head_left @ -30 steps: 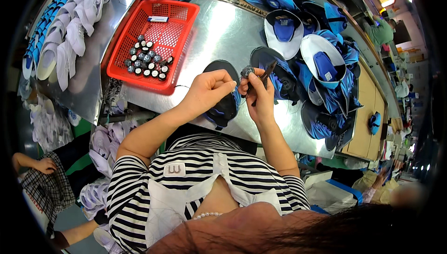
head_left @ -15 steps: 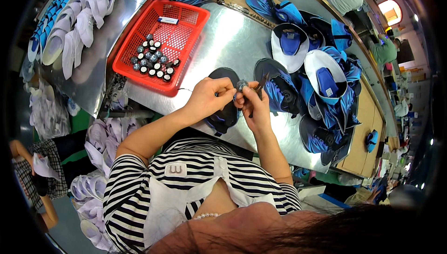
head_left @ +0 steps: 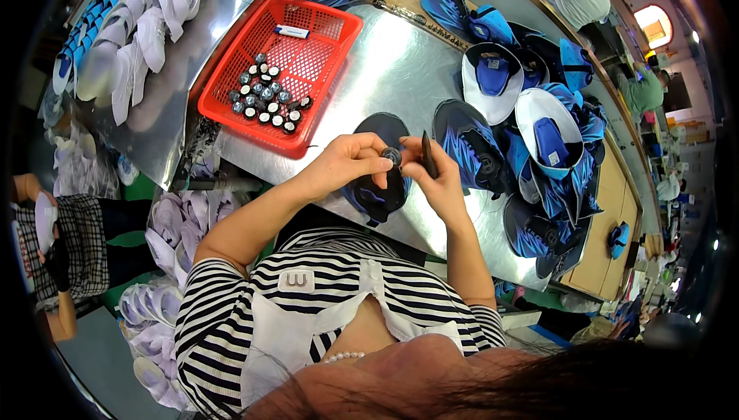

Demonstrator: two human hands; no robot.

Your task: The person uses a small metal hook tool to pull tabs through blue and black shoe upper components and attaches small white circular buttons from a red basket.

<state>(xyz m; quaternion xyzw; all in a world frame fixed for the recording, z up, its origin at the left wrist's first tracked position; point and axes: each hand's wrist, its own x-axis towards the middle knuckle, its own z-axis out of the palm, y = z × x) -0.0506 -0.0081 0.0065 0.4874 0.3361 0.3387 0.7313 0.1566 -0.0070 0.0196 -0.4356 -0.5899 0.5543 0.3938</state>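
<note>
The left hand point(head_left: 348, 163) has its grip pinched together on a small dark disc point(head_left: 392, 157), thumb and fingertips at its left edge. The right hand point(head_left: 443, 187) has its grip clamped on a dark pointed tool point(head_left: 429, 156), tip upward; whether its fingertips also touch the disc, I cannot tell. Under the hands, a dark upper point(head_left: 377, 198) lies on the metal table point(head_left: 381, 58); a blue-black upper point(head_left: 471, 147) lies just right of it. Farther left, a red basket point(head_left: 250, 129) holds small caps point(head_left: 264, 93) and a pen point(head_left: 292, 32). A heap of blue uppers point(head_left: 570, 162) lies to the right.
</note>
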